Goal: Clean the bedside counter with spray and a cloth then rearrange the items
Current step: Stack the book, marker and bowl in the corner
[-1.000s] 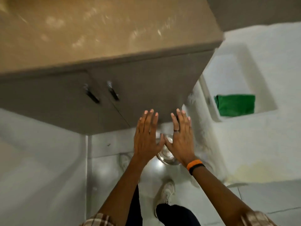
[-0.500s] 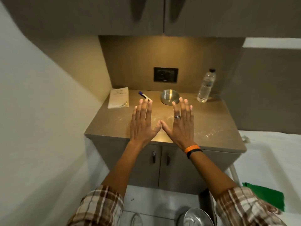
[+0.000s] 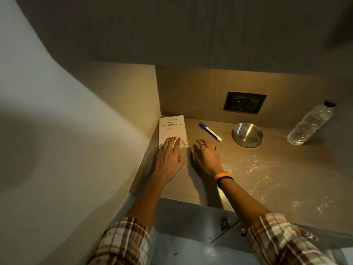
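Note:
A beige counter carries white dusty smears on its right half. A cream book lies in the back left corner. My left hand rests flat with its fingertips on the book's near edge. My right hand, wearing a ring and an orange and a black wristband, lies open on the counter just right of the book, fingers apart and holding nothing. A white marker with a blue cap lies behind my right hand. Farther right are a steel bowl and a clear water bottle.
A dark socket plate sits in the back panel. An overhead cabinet hangs low above the counter. A pale wall closes off the left side. Cabinet doors with small handles are below the counter edge.
The view swung up from the floor to the counter and moved closer. Both hands dropped from hovering in mid-air and shifted left; the left now touches the book.

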The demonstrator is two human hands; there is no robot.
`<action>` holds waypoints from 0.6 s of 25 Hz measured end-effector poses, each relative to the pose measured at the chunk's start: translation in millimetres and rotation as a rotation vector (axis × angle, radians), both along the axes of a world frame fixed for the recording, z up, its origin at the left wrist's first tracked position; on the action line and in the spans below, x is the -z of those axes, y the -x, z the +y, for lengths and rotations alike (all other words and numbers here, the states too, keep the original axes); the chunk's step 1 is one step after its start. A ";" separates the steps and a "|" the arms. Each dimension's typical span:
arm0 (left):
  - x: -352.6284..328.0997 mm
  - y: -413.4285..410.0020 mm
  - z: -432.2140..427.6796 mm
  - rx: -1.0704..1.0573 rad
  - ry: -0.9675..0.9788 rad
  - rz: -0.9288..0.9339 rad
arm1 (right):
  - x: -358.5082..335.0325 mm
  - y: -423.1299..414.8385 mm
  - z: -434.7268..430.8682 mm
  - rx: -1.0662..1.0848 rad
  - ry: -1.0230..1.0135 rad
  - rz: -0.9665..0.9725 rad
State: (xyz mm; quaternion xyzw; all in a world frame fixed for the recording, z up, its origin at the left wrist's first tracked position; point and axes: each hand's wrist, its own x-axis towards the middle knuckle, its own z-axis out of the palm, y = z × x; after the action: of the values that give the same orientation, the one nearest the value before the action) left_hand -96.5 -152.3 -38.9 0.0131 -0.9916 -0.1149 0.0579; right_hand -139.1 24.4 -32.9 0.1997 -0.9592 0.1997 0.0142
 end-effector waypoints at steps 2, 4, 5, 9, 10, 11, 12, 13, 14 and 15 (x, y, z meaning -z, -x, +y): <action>8.5 11.9 -19.2 -0.005 0.004 -0.022 | 2.9 23.1 -30.0 0.031 0.024 -0.086; 17.1 21.1 -35.8 -0.001 0.032 -0.015 | 8.5 41.1 -55.1 0.037 0.020 -0.129; 20.2 24.6 -42.6 0.005 0.044 -0.007 | 12.5 47.1 -64.6 0.030 0.005 -0.136; 26.9 35.0 -60.9 -0.003 0.044 0.015 | 29.5 52.3 -89.8 0.041 0.005 -0.086; 28.0 36.2 -63.4 -0.011 0.040 0.024 | 32.2 52.6 -93.5 0.047 0.001 -0.074; 28.7 36.9 -64.3 -0.019 0.036 0.040 | 33.8 53.3 -95.7 0.052 -0.001 -0.067; 29.0 37.6 -63.7 -0.026 0.033 0.059 | 34.1 54.3 -95.6 0.051 0.000 -0.069; 29.1 38.6 -60.9 -0.036 0.033 0.077 | 33.3 54.8 -92.8 0.042 0.006 -0.075; 28.0 39.5 -55.5 -0.048 0.031 0.104 | 31.1 55.5 -88.0 0.024 0.016 -0.082; 25.5 41.3 -46.7 -0.053 0.023 0.149 | 28.4 56.0 -80.0 0.008 0.037 -0.088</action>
State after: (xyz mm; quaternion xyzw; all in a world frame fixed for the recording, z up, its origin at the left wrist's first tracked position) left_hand -137.9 -199.0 -64.4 0.0299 -0.9851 -0.1025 0.1346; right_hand -195.1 -55.5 -61.3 0.1868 -0.9557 0.2261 -0.0234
